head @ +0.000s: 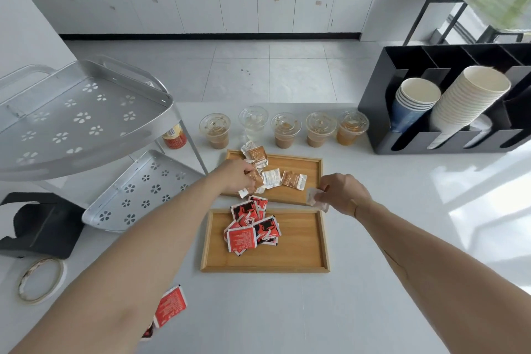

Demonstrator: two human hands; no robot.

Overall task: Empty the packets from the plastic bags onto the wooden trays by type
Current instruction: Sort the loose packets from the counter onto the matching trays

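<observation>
Two wooden trays lie on the white counter. The far tray (313,178) holds several brown-and-white packets (293,179). The near tray (301,250) holds a heap of red packets (253,227). My left hand (235,175) rests over the left end of the far tray, its fingers closed on brown packets there. To the right of that tray, my right hand (343,194) pinches a crumpled clear plastic bag (314,198) above the tray's right front corner. A loose red packet (170,306) lies on the counter near me, partly under my left forearm.
Five lidded plastic cups (284,129) stand in a row behind the trays. A black organiser (448,100) with paper cups is at the right. A metal two-tier rack (86,123) stands at the left, a red jar (174,136) under it, a tape roll (40,280) nearby.
</observation>
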